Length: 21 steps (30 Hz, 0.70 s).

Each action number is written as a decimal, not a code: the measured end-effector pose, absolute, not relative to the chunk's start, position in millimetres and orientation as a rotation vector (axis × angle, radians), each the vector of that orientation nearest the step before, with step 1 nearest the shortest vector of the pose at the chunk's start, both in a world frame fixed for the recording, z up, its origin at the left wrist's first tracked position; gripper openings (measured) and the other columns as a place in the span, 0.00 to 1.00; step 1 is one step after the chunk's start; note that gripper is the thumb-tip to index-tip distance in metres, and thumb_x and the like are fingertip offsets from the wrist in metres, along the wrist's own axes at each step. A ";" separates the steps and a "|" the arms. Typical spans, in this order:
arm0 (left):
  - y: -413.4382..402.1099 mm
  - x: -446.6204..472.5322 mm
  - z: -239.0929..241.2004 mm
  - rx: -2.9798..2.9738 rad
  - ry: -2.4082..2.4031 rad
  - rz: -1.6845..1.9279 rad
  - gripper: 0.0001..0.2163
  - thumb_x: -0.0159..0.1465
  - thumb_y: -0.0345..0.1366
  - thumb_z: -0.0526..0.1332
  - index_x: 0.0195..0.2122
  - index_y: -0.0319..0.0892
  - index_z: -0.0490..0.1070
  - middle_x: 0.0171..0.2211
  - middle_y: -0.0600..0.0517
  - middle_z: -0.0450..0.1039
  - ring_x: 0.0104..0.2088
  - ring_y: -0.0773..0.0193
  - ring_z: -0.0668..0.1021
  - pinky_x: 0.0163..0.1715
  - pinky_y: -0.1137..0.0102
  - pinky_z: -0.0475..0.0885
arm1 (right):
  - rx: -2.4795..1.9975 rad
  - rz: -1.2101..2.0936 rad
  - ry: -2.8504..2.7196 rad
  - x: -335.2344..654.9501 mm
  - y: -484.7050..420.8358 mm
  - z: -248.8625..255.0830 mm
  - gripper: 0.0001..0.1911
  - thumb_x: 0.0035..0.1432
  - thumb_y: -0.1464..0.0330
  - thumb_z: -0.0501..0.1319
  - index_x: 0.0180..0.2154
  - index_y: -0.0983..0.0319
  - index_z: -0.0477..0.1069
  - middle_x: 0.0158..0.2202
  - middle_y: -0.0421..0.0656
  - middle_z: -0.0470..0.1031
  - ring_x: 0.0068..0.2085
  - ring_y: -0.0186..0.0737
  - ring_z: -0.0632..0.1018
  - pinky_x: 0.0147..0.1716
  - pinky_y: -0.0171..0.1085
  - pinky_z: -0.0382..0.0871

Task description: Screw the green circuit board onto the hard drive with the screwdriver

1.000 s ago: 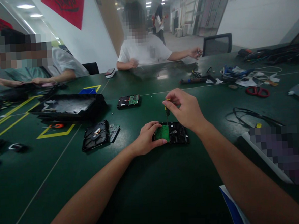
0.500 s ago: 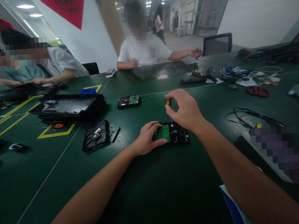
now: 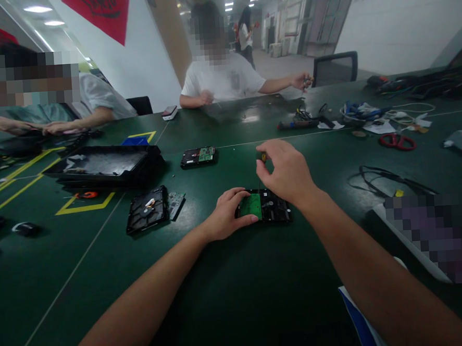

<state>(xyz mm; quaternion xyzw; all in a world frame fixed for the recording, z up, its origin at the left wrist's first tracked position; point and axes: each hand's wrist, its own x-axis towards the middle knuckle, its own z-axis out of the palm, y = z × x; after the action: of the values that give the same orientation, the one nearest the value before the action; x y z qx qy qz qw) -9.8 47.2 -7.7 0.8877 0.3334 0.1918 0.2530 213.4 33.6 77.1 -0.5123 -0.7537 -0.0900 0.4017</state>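
A black hard drive (image 3: 274,208) with a green circuit board (image 3: 250,205) on top lies on the dark green table (image 3: 231,298) in front of me. My left hand (image 3: 226,215) grips its left edge, fingers curled over the board. My right hand (image 3: 288,172) pinches the handle of a small screwdriver (image 3: 260,158) held upright, its thin shaft pointing down at the drive.
A second hard drive (image 3: 198,156) lies farther back. An opened drive body (image 3: 147,208) and a loose board (image 3: 176,201) sit to the left, near a black tray (image 3: 105,165). Red scissors (image 3: 397,142) and cables (image 3: 391,181) lie right. Other people sit across the table.
My right hand has turned on the screwdriver handle, fingers shifting round it and a little lower. My left hand and the drive have stayed put.
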 end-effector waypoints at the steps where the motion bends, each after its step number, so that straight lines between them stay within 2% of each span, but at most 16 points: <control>1: 47.3 -9.7 -7.9 2.414 0.908 0.520 0.30 0.66 0.54 0.67 0.65 0.48 0.64 0.67 0.40 0.63 0.68 0.42 0.66 0.68 0.44 0.62 | -1.299 -0.239 -1.906 213.5 33.6 77.0 0.11 0.64 0.71 0.60 0.48 0.59 0.72 0.48 0.51 0.76 0.52 0.55 0.75 0.53 0.51 0.70; 6: 47.7 -8.7 -8.9 2.421 0.914 0.535 0.30 0.65 0.54 0.68 0.64 0.48 0.65 0.66 0.40 0.64 0.68 0.42 0.67 0.67 0.45 0.63 | -1.320 -0.213 -1.877 212.9 33.4 75.8 0.11 0.66 0.68 0.60 0.49 0.58 0.74 0.47 0.51 0.74 0.50 0.53 0.76 0.50 0.51 0.72; 12: 47.1 -8.9 -6.8 2.409 0.918 0.522 0.30 0.65 0.54 0.67 0.64 0.49 0.65 0.67 0.41 0.63 0.68 0.42 0.66 0.67 0.43 0.63 | -1.291 -0.111 -1.926 210.4 33.8 76.6 0.17 0.65 0.72 0.57 0.55 0.61 0.70 0.55 0.53 0.74 0.51 0.53 0.77 0.49 0.50 0.73; 18: 46.4 -9.0 -6.0 2.406 0.922 0.511 0.30 0.66 0.54 0.67 0.65 0.48 0.64 0.67 0.40 0.63 0.68 0.42 0.65 0.68 0.44 0.62 | -1.354 -0.168 -1.872 210.8 33.0 75.9 0.11 0.66 0.66 0.60 0.49 0.59 0.70 0.48 0.51 0.75 0.47 0.52 0.77 0.46 0.49 0.72; 21: 45.9 -8.9 -5.6 2.399 0.915 0.518 0.30 0.66 0.54 0.67 0.65 0.48 0.64 0.67 0.40 0.63 0.68 0.42 0.65 0.68 0.44 0.62 | -1.325 -0.141 -1.858 210.9 33.8 74.1 0.10 0.66 0.68 0.58 0.49 0.60 0.68 0.48 0.52 0.75 0.47 0.52 0.77 0.46 0.48 0.71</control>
<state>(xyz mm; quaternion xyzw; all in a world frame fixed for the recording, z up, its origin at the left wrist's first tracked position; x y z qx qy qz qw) -8.9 45.9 -5.6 0.8849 0.3375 0.1910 0.2580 210.9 33.8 74.1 -0.5275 -0.7394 -0.0562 0.4147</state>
